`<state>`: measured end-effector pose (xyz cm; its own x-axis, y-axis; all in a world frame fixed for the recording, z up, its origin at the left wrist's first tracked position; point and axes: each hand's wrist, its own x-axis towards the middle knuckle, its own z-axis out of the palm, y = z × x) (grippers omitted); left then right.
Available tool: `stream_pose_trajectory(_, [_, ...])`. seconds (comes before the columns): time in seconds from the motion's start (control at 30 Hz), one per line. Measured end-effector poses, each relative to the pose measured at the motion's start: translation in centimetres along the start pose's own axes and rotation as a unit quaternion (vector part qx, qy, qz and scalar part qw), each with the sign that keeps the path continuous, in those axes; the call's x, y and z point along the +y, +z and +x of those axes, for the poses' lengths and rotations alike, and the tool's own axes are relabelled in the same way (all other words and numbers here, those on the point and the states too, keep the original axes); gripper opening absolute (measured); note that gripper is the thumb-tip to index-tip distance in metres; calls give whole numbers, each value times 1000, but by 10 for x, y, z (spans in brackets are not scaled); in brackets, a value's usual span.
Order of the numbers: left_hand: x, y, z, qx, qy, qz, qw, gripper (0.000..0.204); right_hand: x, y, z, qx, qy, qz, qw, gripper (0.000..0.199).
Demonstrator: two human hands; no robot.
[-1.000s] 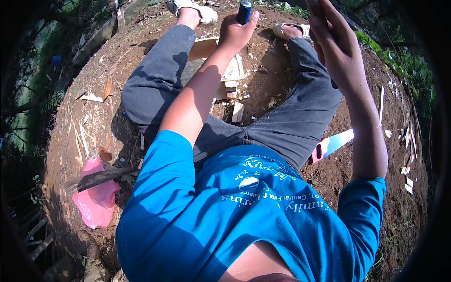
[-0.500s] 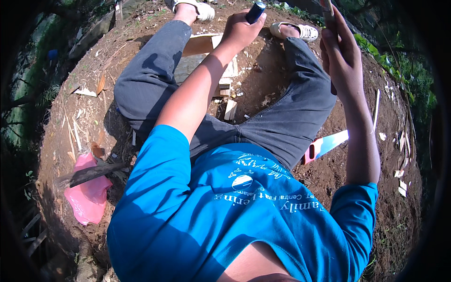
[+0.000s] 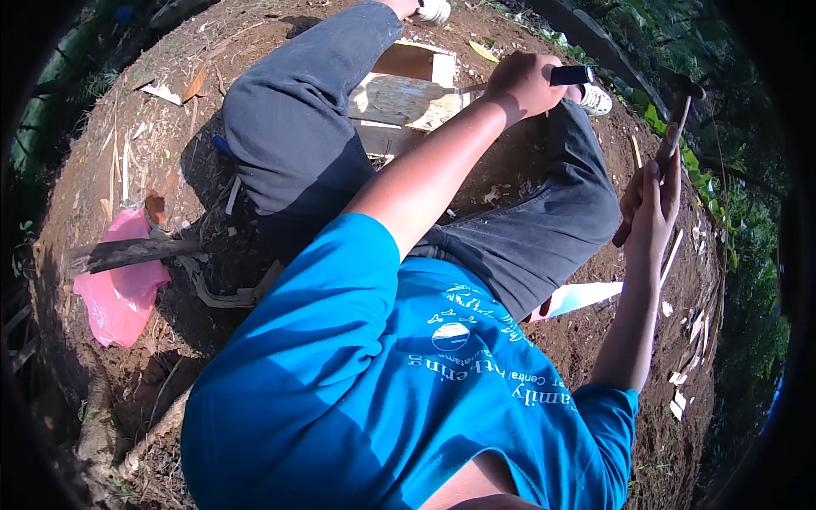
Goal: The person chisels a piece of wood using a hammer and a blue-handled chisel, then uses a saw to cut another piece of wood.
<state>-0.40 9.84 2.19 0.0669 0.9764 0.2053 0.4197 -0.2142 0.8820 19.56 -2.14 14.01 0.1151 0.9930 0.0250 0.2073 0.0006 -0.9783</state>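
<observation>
My left hand (image 3: 524,83) is closed round a dark blue cylindrical handle (image 3: 571,76) whose end sticks out to the right; the rest of that tool is hidden in my fist. Off to the right, my right hand (image 3: 653,197) grips a hammer (image 3: 679,115) by its wooden shaft, with the dark head raised at the top. The two tools are apart. Between my legs lies a small wooden box-like piece (image 3: 444,70), with a weathered board (image 3: 393,98) in front of it, to the left of my left hand.
A handsaw (image 3: 586,296) lies by my right thigh, its handle partly covered. On the left, a dark stick (image 3: 140,252) rests across a pink plastic bag (image 3: 127,293). Wood chips (image 3: 677,404) are scattered over the brown soil, and green plants (image 3: 701,174) edge the right side.
My left hand has moved right, and the handle's end now points right instead of up. My right hand is lower in view and the hammer's head now shows. The whole view has shifted.
</observation>
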Motion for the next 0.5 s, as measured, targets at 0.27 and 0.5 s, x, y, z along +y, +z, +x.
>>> stream_pose_trajectory(0.27, [1, 2, -2, -4, 8, 6, 1000, 25, 2, 7, -7, -41, 57, -46, 996, 56])
stream_pose_trajectory(0.5, [-7, 26, -15, 15, 111, 80, 991, 18, 9, 3, -18, 31, 64, -16, 997, 53])
